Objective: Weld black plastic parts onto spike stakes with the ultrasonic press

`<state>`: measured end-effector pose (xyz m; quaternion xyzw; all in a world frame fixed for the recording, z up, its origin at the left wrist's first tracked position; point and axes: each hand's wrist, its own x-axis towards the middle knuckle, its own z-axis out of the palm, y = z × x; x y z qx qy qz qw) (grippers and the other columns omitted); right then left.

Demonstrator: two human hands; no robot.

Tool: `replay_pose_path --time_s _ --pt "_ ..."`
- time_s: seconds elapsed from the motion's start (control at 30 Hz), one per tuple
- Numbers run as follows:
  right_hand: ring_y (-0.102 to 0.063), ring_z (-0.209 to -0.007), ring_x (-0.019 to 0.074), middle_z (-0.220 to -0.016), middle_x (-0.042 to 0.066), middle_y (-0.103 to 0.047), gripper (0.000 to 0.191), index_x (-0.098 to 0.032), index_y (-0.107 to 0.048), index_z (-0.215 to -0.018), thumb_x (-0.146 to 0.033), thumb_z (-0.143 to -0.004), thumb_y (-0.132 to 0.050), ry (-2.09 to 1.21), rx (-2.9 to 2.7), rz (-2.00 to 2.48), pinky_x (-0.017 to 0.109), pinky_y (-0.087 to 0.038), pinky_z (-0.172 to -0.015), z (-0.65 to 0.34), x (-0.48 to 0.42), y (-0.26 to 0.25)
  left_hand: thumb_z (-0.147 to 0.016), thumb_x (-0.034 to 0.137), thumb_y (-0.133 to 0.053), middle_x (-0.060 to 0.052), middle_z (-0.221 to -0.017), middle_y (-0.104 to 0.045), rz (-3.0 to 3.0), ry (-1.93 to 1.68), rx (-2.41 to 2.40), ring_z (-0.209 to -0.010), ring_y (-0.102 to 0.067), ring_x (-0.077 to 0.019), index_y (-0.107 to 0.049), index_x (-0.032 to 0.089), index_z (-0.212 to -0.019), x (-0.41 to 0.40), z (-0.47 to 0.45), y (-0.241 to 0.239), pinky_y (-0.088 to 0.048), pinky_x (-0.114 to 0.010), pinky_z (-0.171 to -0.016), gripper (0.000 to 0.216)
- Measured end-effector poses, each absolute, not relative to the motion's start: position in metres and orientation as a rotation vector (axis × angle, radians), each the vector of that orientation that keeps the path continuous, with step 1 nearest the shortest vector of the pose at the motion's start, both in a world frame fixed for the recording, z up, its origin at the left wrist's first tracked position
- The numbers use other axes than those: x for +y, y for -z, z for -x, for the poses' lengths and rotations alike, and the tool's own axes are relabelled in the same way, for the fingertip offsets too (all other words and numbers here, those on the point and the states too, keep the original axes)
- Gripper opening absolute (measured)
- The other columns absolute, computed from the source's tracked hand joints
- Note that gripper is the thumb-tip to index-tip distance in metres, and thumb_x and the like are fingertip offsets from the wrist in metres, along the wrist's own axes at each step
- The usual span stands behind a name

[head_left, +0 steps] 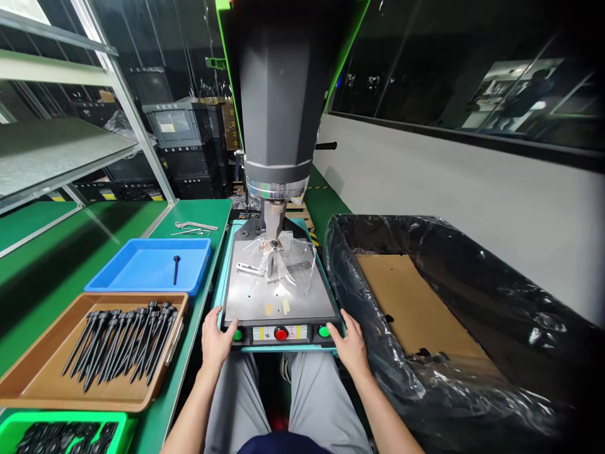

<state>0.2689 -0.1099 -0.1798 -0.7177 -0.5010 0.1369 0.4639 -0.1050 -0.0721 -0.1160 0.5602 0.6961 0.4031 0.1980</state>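
My left hand (217, 336) rests at the left front corner of a machine base, its thumb at the left green button (237, 335). At the opposite corner is my right hand (350, 343), thumb against the right green button (324, 331). Both hands are open, thumbs spread from the fingers, holding nothing. Between them sits a red button (280, 333) on the front panel. The dark machine head (280, 107) stands over the metal plate (255, 302), its metal tool (274, 221) reaching down to a small fixture partly covered by clear plastic film (295, 268).
On the left are a brown tray (42, 391) of long black parts, a blue tray (137, 258) with one such part, and a green bin (126, 435) of black pieces. A wrench (198, 225) lies behind. A box lined with black plastic (472, 271) stands right.
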Motion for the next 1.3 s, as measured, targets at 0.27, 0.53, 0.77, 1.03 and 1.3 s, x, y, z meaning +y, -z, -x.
replay_pose_path --time_s 0.27,0.53,0.77,1.03,1.3 --pt "-0.053 -0.121 0.0325 -0.130 0.016 -0.054 0.074 -0.019 -0.041 -0.143 -0.062 -0.084 -0.050 -0.328 -1.323 1.781 0.046 -0.045 -0.100 -0.259 -0.120 0.195 -0.076 0.044 -0.067 -0.012 -0.133 -0.052 -1.738 -1.076 1.773 -0.126 -0.050 -0.0286 -0.045 0.023 -0.138 -0.079 0.118 0.156 -0.040 -0.045 -0.106 0.069" --pt "-0.047 -0.128 0.0331 -0.138 0.016 -0.047 0.076 -0.020 -0.035 -0.147 -0.062 -0.085 -0.048 -0.402 -1.338 1.792 0.047 -0.040 -0.105 -0.259 -0.124 0.193 -0.077 0.048 -0.067 -0.010 -0.136 -0.049 -1.792 -1.067 1.713 -0.128 -0.048 -0.0288 -0.042 0.027 -0.141 -0.079 0.127 0.160 -0.038 -0.047 -0.108 0.072" --pt "-0.044 -0.131 0.0350 -0.141 0.018 -0.045 0.080 -0.018 -0.034 -0.148 -0.063 -0.084 -0.048 -0.425 -1.317 1.808 0.049 -0.039 -0.106 -0.257 -0.124 0.193 -0.079 0.049 -0.065 -0.012 -0.138 -0.048 -1.785 -1.075 1.732 -0.130 -0.047 -0.0282 -0.040 0.023 -0.144 -0.080 0.124 0.161 -0.037 -0.045 -0.110 0.074" --pt "-0.047 -0.128 0.0340 -0.139 0.017 -0.047 0.078 -0.020 -0.036 -0.147 -0.063 -0.083 -0.050 -0.422 -1.309 1.780 0.049 -0.040 -0.105 -0.257 -0.124 0.193 -0.077 0.050 -0.065 -0.013 -0.132 -0.054 -1.687 -1.071 1.785 -0.126 -0.051 -0.0310 -0.054 0.021 -0.132 -0.078 0.120 0.142 -0.039 -0.049 -0.108 0.063" --pt "-0.046 -0.131 0.0332 -0.141 0.015 -0.047 0.076 -0.021 -0.037 -0.146 -0.061 -0.082 -0.053 -0.443 -1.287 1.748 0.049 -0.038 -0.107 -0.258 -0.123 0.193 -0.072 0.043 -0.074 -0.015 -0.134 -0.055 -1.506 -1.333 1.509 -0.125 -0.051 -0.0302 -0.059 0.019 -0.124 -0.025 0.068 0.077 -0.039 -0.044 -0.106 0.059"
